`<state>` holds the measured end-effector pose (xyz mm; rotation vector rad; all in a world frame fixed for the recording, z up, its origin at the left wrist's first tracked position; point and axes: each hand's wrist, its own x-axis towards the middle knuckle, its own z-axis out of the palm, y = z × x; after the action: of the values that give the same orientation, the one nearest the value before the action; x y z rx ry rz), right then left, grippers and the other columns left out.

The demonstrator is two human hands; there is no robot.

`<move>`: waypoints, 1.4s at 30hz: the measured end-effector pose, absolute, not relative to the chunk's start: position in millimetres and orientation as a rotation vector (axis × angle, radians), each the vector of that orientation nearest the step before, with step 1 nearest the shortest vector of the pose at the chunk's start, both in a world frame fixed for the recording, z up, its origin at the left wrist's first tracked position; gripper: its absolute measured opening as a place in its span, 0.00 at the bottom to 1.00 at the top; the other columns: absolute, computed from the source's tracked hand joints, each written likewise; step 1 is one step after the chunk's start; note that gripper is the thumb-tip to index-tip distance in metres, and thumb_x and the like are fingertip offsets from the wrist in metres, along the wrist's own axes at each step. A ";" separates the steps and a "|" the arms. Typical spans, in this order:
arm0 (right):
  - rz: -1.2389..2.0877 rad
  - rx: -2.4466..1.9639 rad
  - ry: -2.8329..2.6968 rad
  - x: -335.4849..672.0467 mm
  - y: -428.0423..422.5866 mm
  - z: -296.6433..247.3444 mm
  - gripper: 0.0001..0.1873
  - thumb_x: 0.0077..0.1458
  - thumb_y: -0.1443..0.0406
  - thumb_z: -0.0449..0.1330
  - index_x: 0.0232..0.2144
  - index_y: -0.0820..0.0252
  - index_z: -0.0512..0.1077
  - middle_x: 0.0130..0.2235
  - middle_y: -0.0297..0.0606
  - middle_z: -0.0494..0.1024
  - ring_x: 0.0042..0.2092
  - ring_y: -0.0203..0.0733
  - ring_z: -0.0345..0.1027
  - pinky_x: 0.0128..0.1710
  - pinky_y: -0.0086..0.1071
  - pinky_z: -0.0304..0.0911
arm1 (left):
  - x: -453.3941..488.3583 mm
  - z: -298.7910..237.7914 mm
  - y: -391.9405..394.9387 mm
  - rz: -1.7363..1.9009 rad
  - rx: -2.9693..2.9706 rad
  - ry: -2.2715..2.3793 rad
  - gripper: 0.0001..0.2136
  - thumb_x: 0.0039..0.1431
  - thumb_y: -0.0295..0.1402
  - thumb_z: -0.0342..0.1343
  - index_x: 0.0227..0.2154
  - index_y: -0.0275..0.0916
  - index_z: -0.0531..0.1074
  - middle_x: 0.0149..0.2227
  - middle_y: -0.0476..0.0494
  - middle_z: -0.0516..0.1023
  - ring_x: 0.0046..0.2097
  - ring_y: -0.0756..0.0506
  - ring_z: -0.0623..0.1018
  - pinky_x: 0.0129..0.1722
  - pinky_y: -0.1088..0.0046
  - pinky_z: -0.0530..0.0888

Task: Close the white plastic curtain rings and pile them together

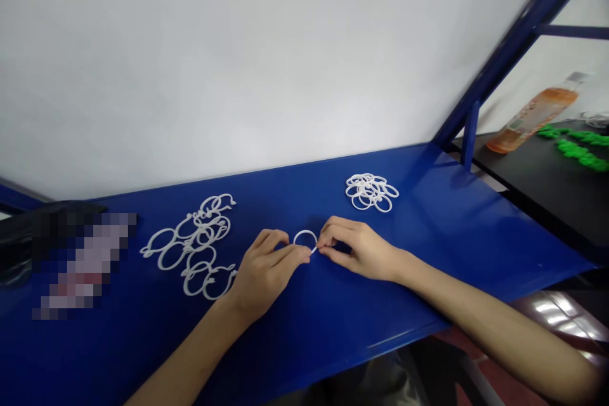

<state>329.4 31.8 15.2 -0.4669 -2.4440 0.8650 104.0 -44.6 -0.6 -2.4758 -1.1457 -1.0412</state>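
Blue metal table (pixel 428 254) against white wall (pixel 238 63)

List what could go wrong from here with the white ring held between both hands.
1. The white ring is pinched only at its lower edge by the fingertips of the left hand and the right hand; so thin a grip may slip and let it spring away.
2. It might land in the left ring pile or the right ring pile and get mixed up.
3. The blue shelf looks glossy, so a dropped ring may slide off.

two heaps of white rings (pixel 372 192), one bottle (pixel 535 113)
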 end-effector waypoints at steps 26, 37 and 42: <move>0.552 -1.272 -2.348 437.2 110.3 28.1 0.04 0.56 0.63 0.62 0.32 0.57 0.75 0.33 0.37 0.81 0.34 0.42 0.76 0.37 0.36 0.71 | -1.3 17.8 -31.0 -0.144 -1.845 -2.224 0.24 0.69 0.47 0.40 0.52 0.35 0.71 0.46 0.29 0.76 0.48 0.30 0.72 0.43 0.54 0.70; 0.507 -1.290 -2.353 439.8 113.0 23.1 0.03 0.56 0.64 0.61 0.33 0.57 0.74 0.33 0.37 0.81 0.34 0.42 0.75 0.37 0.37 0.70 | -3.0 22.0 -31.2 -0.202 -1.823 -2.251 0.17 0.66 0.32 0.40 0.49 0.38 0.72 0.46 0.33 0.77 0.47 0.32 0.74 0.44 0.55 0.71; 0.469 -1.307 -2.297 436.1 110.1 27.5 0.04 0.56 0.65 0.59 0.34 0.58 0.74 0.34 0.38 0.81 0.33 0.42 0.74 0.36 0.36 0.69 | -7.2 28.1 -33.8 -0.273 -1.764 -2.294 0.17 0.62 0.25 0.40 0.47 0.38 0.72 0.45 0.37 0.78 0.47 0.36 0.74 0.45 0.58 0.72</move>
<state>436.1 110.1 27.5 -1.3067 -2.2973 0.4694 -7.2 -33.8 28.1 -1.7642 -2.2935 -0.2729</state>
